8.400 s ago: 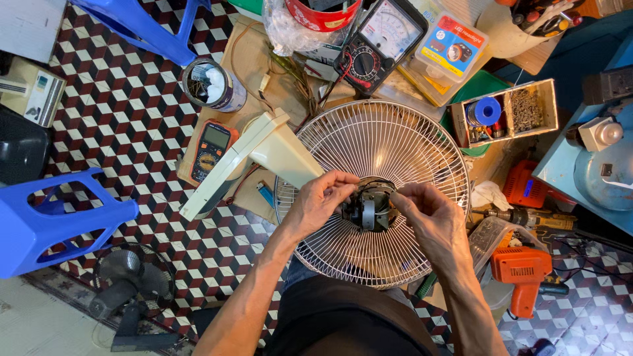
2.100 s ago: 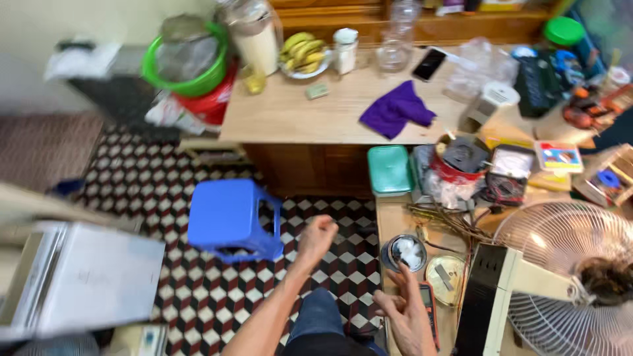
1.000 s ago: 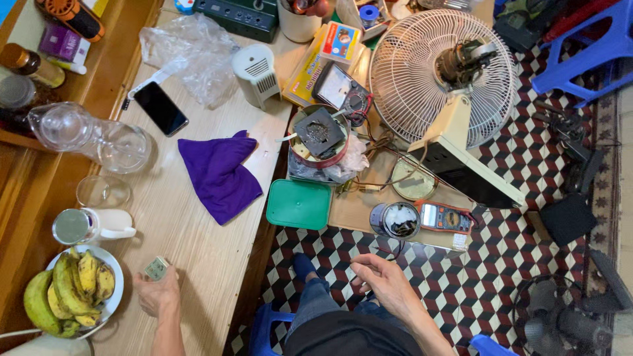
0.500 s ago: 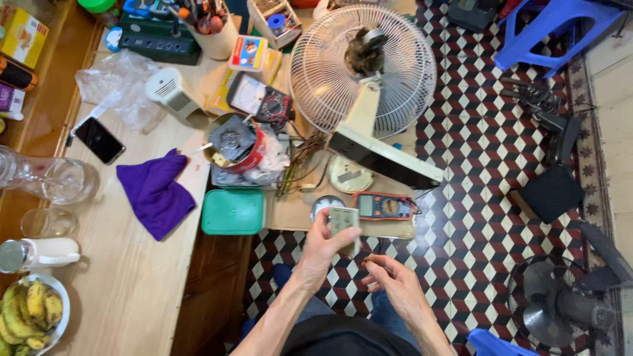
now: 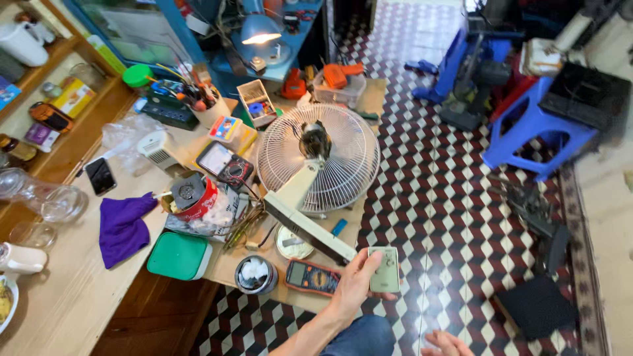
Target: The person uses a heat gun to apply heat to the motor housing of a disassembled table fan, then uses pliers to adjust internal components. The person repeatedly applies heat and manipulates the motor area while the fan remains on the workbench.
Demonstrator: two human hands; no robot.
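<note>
Shifted rightward — one pale card [image 5: 384, 269], left hand [image 5: 355, 285]

Both arms are bare: no sleeve, watch or glove shows anywhere along the forearm leading to the left hand [image 5: 356, 283]. Just below that forearm, a knee in blue denim trousers fills the bottom edge. To the right of it, only the fingertips and knuckles of the right hand [image 5: 447, 343] show, also bare, with no ring or band to be seen.
</note>
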